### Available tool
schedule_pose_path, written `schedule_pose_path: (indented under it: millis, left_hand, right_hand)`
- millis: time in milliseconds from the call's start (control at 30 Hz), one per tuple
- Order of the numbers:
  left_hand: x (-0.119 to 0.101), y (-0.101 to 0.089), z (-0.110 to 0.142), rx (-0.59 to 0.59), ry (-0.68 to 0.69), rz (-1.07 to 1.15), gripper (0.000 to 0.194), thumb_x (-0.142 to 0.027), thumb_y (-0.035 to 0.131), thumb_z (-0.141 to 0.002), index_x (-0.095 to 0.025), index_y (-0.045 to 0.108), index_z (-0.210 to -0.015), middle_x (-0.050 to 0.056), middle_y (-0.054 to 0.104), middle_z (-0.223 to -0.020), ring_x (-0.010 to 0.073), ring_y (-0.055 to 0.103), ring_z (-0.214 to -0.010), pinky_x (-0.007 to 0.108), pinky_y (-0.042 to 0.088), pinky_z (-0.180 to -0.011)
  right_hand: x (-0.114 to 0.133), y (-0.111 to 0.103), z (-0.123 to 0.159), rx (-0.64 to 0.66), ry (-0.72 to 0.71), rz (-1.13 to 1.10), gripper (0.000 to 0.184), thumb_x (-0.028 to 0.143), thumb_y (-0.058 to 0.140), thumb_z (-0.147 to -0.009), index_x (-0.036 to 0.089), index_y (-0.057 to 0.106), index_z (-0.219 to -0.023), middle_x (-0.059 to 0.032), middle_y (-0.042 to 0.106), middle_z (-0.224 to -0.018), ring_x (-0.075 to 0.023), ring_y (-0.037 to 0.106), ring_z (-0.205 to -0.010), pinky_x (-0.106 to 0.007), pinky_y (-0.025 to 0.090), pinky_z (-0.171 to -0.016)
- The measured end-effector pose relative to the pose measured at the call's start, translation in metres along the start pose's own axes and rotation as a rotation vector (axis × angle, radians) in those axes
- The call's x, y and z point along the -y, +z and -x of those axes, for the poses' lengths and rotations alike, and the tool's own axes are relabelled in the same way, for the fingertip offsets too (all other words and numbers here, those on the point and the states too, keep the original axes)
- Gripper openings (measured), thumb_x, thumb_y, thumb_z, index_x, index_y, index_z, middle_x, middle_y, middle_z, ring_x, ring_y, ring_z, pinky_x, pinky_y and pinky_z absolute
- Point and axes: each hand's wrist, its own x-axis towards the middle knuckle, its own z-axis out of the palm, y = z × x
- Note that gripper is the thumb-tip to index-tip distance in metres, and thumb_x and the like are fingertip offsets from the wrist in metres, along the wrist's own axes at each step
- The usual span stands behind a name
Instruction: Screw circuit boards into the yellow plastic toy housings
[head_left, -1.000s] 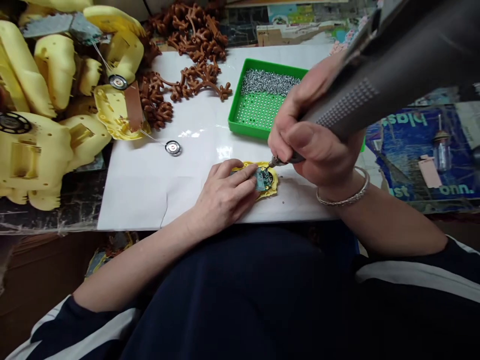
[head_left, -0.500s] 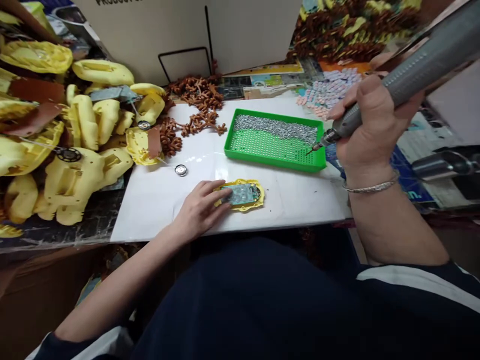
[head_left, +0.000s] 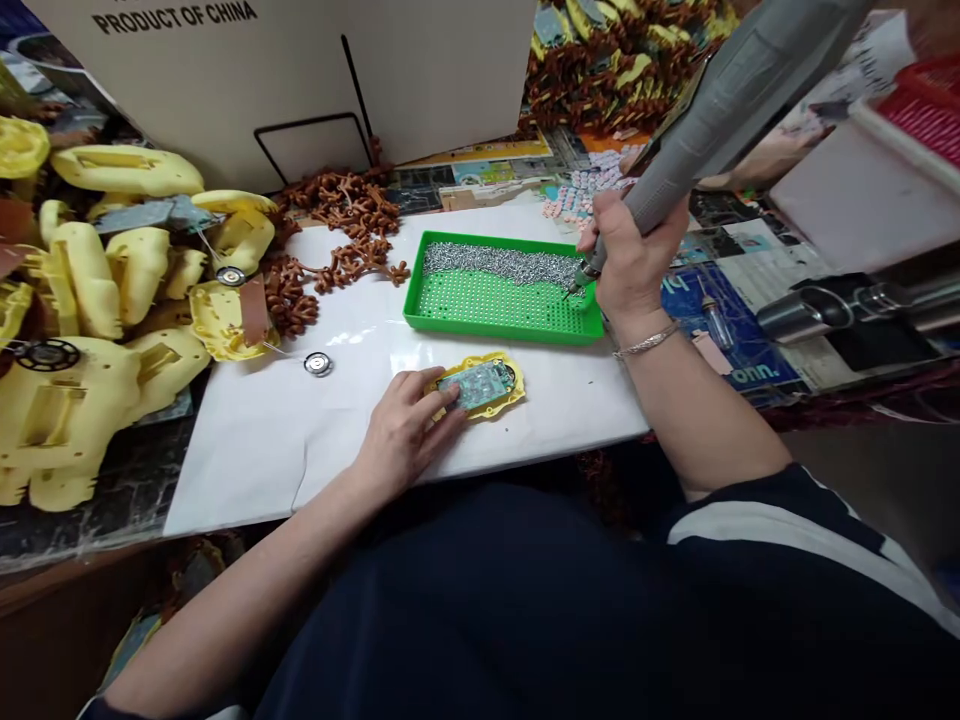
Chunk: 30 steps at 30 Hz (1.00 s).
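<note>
My left hand rests on the white work surface, with its fingers closed on the left end of a yellow plastic shell. Inside the shell lies a green circuit board, which my fingertips partly cover. In my right hand is a grey electric screwdriver, gripped near its lower end and slanting up to the right. Its bit points down into the right part of a green perforated tray. Small silver screws form a band along the tray's far side.
Yellow plastic shells are piled at the left. Brown plastic pieces lie behind the white sheet, before a large white panel. A small round speaker lies left of my hand. Small pink-and-white pieces and a metal cylinder are rightward.
The view has swung right, so the scene sits further left. The yellow shell is turned slightly, its right end further away. The screwdriver bit stays over the tray's right part.
</note>
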Motion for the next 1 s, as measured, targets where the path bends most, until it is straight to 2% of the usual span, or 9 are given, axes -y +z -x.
schedule_pose_path:
  millis: [200,433,567,767,833,900,1000]
  left_hand:
    - [0.001,0.002,0.002,-0.006,-0.032,0.038,0.017,-0.031,0.057,-0.101,-0.019,0.067,-0.108,0.013,0.069,-0.113,0.0227,0.066,-0.095,0.039,0.060,-0.079]
    - [0.002,0.003,0.003,-0.004,-0.034,0.056,0.017,-0.030,0.058,-0.100,-0.018,0.067,-0.108,0.014,0.069,-0.114,0.0236,0.066,-0.097,0.040,0.059,-0.081]
    - [0.002,0.003,0.002,0.003,-0.036,0.062,0.017,-0.030,0.058,-0.100,-0.019,0.067,-0.109,0.013,0.069,-0.114,0.0236,0.066,-0.097,0.040,0.059,-0.081]
    - [0.005,-0.001,0.007,0.065,-0.042,0.107,0.027,-0.034,0.060,-0.099,-0.020,0.064,-0.121,0.016,0.066,-0.124,0.0266,0.066,-0.107,0.047,0.060,-0.089]
    - [0.007,-0.003,0.009,0.094,-0.050,0.134,0.032,-0.036,0.061,-0.098,-0.019,0.063,-0.125,0.018,0.063,-0.129,0.0283,0.064,-0.114,0.049,0.060,-0.092]
    - [0.009,-0.005,0.011,0.124,-0.062,0.152,0.035,-0.038,0.062,-0.098,-0.018,0.063,-0.128,0.019,0.061,-0.133,0.0283,0.063,-0.119,0.048,0.059,-0.095]
    - [0.012,-0.006,0.013,0.158,-0.083,0.179,0.037,-0.038,0.060,-0.099,-0.018,0.062,-0.130,0.018,0.062,-0.132,0.0263,0.062,-0.121,0.046,0.057,-0.100]
  right_hand:
    - [-0.012,-0.008,-0.005,-0.012,0.009,0.018,0.068,0.073,0.081,-0.059,0.039,0.044,-0.104,0.0124,0.053,-0.067,-0.0149,0.040,-0.055,-0.034,0.030,-0.057]
    - [-0.012,-0.006,-0.002,-0.069,-0.005,0.112,0.073,0.085,0.074,-0.054,0.037,0.042,-0.098,0.0102,0.056,-0.069,-0.0158,0.039,-0.055,-0.035,0.031,-0.057]
    - [-0.010,-0.004,-0.001,-0.058,0.019,0.091,0.072,0.083,0.076,-0.052,0.039,0.042,-0.098,0.0115,0.054,-0.066,-0.0156,0.037,-0.053,-0.035,0.034,-0.056]
    - [0.003,0.004,-0.006,-0.144,-0.096,0.007,0.065,0.072,0.082,-0.055,0.035,0.043,-0.092,0.0110,0.049,-0.060,-0.0146,0.039,-0.048,-0.032,0.034,-0.052]
    - [0.017,0.007,-0.006,-0.047,-0.074,-0.044,0.061,0.069,0.082,-0.060,0.034,0.045,-0.093,0.0097,0.049,-0.061,-0.0147,0.044,-0.051,-0.031,0.036,-0.053]
    - [0.033,0.013,0.000,0.197,0.066,-0.068,0.055,0.070,0.078,-0.068,0.033,0.049,-0.097,0.0059,0.052,-0.067,-0.0169,0.054,-0.061,-0.031,0.041,-0.057]
    - [0.056,0.028,0.023,0.381,0.212,-0.101,0.054,0.078,0.068,-0.073,0.034,0.053,-0.099,0.0021,0.056,-0.074,-0.0195,0.060,-0.071,-0.033,0.046,-0.058]
